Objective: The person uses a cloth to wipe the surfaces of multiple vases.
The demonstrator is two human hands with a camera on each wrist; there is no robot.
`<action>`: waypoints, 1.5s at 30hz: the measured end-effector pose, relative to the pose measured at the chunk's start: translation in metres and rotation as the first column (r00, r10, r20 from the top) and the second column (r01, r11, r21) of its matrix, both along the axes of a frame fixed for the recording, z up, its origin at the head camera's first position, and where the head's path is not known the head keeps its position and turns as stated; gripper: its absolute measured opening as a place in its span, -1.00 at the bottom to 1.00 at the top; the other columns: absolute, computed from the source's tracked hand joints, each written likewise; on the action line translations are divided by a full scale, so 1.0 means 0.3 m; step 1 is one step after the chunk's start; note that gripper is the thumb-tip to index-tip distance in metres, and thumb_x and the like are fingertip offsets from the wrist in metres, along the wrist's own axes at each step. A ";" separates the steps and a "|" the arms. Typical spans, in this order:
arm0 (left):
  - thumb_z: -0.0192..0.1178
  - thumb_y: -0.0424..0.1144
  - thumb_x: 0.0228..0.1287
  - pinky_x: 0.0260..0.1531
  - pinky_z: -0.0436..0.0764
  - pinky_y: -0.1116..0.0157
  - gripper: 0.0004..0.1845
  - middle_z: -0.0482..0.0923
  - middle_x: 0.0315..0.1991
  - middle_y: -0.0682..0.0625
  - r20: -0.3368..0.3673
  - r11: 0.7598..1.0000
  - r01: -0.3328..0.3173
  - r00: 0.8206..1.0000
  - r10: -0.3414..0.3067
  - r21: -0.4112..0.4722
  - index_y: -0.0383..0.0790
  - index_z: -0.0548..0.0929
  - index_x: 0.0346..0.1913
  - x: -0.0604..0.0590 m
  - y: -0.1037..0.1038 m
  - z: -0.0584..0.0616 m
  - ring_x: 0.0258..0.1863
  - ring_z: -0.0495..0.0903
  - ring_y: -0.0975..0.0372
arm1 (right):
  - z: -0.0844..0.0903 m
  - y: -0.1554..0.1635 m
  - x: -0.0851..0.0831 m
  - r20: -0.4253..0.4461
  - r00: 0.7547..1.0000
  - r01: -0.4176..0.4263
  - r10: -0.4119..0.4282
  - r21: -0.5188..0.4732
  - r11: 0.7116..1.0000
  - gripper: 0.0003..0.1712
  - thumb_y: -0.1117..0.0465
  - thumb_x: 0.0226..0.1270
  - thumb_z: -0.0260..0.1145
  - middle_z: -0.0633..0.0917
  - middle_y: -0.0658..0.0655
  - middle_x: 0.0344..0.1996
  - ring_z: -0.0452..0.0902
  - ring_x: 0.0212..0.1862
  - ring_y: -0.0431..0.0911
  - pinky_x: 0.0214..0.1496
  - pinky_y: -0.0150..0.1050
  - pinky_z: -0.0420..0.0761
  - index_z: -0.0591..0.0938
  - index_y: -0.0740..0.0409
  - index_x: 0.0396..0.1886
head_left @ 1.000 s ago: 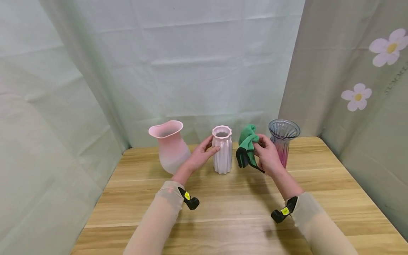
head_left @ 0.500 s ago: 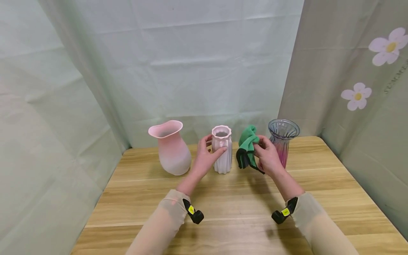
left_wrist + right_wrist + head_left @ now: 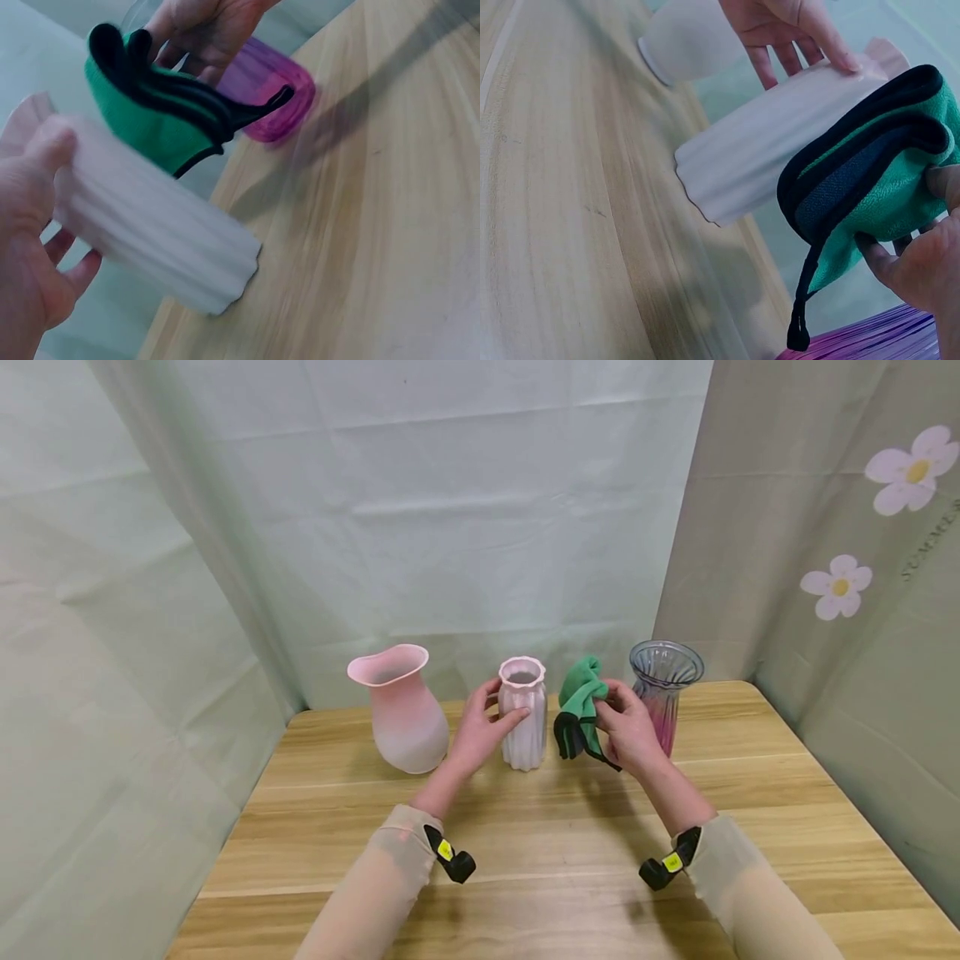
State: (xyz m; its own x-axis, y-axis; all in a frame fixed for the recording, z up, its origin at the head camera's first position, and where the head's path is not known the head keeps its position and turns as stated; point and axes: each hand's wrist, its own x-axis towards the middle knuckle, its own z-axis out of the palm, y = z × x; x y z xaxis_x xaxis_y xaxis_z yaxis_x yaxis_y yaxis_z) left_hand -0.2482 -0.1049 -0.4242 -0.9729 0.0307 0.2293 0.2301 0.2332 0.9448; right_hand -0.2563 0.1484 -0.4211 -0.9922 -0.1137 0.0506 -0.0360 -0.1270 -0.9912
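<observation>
- Our left forearm (image 3: 367,893) and right forearm (image 3: 757,885) slant forward and inward.
- Our left hand (image 3: 480,732) spreads thumb from fingers.
- Our right hand (image 3: 630,727) grips with bent fingers.

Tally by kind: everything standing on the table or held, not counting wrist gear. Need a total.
Vases: 3 (flared pink-and-white vase, fluted white vase, blue-and-pink glass vase)
Cloths: 1 (green black-edged cloth)
Total: 4
</observation>
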 end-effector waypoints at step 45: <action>0.33 0.03 0.40 0.37 0.41 0.10 -0.24 0.34 0.48 0.02 0.115 0.977 0.207 0.970 -0.212 0.056 0.10 0.28 0.59 -0.067 -0.108 -0.045 0.44 0.34 0.13 | 0.050 -0.200 -0.058 -0.042 0.998 0.039 -0.038 0.042 0.998 -0.75 0.28 0.52 0.26 0.60 0.09 -0.13 0.53 -0.10 -0.13 -0.19 -0.32 0.63 0.59 0.32 0.08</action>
State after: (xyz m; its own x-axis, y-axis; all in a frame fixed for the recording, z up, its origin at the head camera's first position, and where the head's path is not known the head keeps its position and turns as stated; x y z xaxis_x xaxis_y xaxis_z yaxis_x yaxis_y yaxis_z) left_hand -0.2682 -0.1373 -0.4376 -0.9663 0.2295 0.1168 0.1537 0.1502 0.9766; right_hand -0.2736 0.0884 -0.4060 -0.9931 -0.0783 0.0873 -0.0808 -0.0818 -0.9934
